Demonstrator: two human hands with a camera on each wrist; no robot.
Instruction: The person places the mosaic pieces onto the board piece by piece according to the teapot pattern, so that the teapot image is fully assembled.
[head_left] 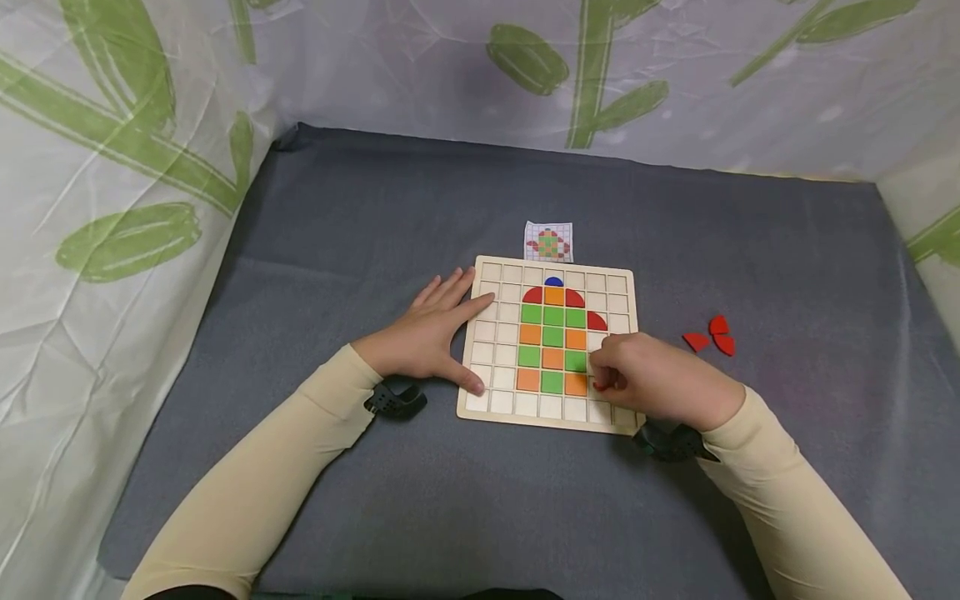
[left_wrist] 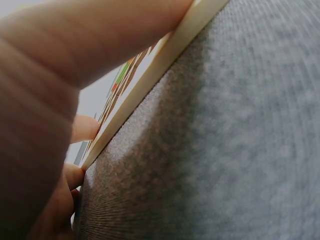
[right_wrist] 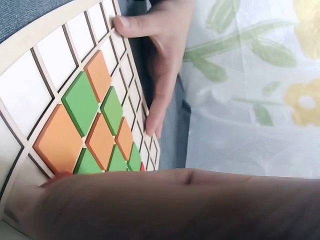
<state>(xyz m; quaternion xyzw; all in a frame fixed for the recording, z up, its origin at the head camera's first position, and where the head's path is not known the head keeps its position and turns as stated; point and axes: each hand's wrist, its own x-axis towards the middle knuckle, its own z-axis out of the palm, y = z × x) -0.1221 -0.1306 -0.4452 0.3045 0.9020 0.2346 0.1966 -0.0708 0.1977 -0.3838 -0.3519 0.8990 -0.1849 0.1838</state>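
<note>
A wooden grid board [head_left: 483, 354] lies on the cloth, with green squares [head_left: 552, 337] and orange squares [head_left: 528, 380] alternating in its middle columns. Above them sit a blue half-round piece [head_left: 553, 282] and red rounded quarter pieces [head_left: 597, 322]. My left hand [head_left: 422, 335] rests along the board's left edge, fingers spread and thumb on the rim. Over the lower right of the grid, my right hand [head_left: 663, 377] pinches a small red piece [right_wrist: 60, 179] beside the bottom orange square. My fingers mostly hide that piece, so its full shape cannot be seen.
Three loose red pieces [head_left: 719, 325] lie on the grey cloth right of the board. A small printed card [head_left: 549, 242] with a coloured grid pattern lies against the board's far edge. White curtains with green leaves [head_left: 528, 60] stand behind and at the sides.
</note>
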